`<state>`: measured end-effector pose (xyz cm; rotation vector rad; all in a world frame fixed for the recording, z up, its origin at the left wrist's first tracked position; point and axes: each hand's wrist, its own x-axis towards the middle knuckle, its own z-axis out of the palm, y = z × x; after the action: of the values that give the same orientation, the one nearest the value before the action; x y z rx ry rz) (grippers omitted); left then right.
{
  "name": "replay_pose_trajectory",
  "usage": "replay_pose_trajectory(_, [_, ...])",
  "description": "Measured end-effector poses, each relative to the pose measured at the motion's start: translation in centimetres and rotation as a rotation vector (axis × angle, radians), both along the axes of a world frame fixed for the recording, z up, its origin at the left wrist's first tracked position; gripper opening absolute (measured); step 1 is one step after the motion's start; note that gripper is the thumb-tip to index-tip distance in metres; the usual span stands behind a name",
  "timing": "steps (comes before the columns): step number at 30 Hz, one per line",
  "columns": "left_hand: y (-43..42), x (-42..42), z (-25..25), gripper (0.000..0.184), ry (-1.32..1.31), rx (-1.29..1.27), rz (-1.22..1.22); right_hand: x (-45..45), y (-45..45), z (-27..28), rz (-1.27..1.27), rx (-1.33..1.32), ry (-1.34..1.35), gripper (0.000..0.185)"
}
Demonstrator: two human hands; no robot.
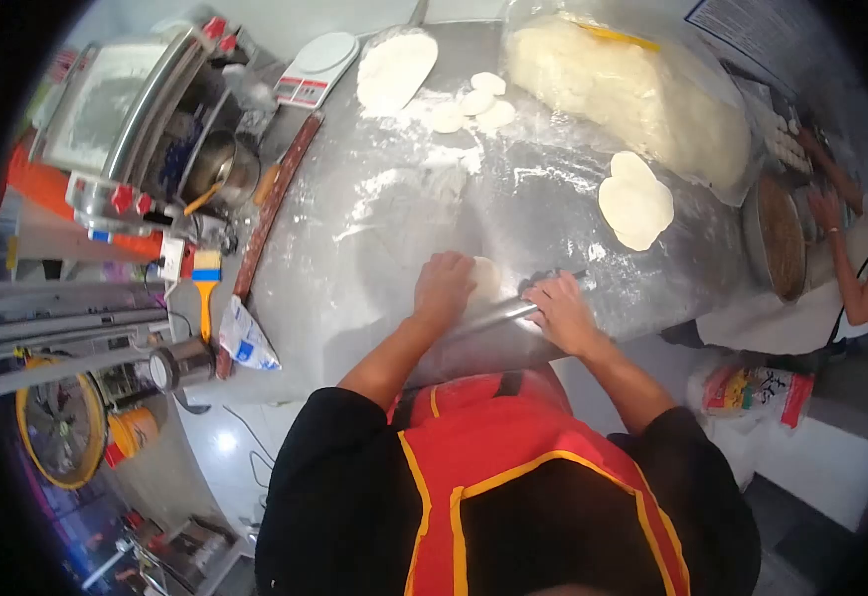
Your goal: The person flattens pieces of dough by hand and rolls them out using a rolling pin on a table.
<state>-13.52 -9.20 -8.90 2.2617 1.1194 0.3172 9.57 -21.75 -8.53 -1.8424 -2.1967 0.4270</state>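
Note:
A small flat dough disc [486, 277] lies on the floured metal table [354, 248], between my two hands. My left hand [445, 288] is at the disc's left side, its fingers bent together on the edge, which they partly hide. A metal rolling pin [498, 316] slants across the near side of the disc. Closed over its right part is my right hand [559, 306]. Further right, thin rolled dough rounds [636, 204] overlap one another. Several smaller dough discs [476, 103] sit toward the back, near a heap of flour [397, 70].
Plastic covers a large dough mass [632, 99] at the back right. A white scale [320, 68], long wooden stick [273, 204] and brush [206, 288] line the left side. Another person's hands [823, 189] are at the right, near a metal bowl [778, 238].

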Motion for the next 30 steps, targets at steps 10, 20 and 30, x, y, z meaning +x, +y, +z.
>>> replay_pose_trajectory(10, [-3.9, -4.1, -2.0, 0.066, 0.184, 0.022, 0.185, -4.7, 1.7, -1.5, -0.272, 0.192, -0.001, 0.057])
replay_pose_trajectory(20, [14.0, 3.4, -1.4, 0.065, 0.224, 0.425, 0.196, 0.3, 19.0, -2.7, -0.426, 0.208, -0.259, 0.054])
replay_pose_trajectory(30, [10.4, 1.1, -1.5, 0.072, 0.116, 0.365, 0.137, -1.1, 14.7, -3.1, -0.298, 0.202, -0.216, 0.061])
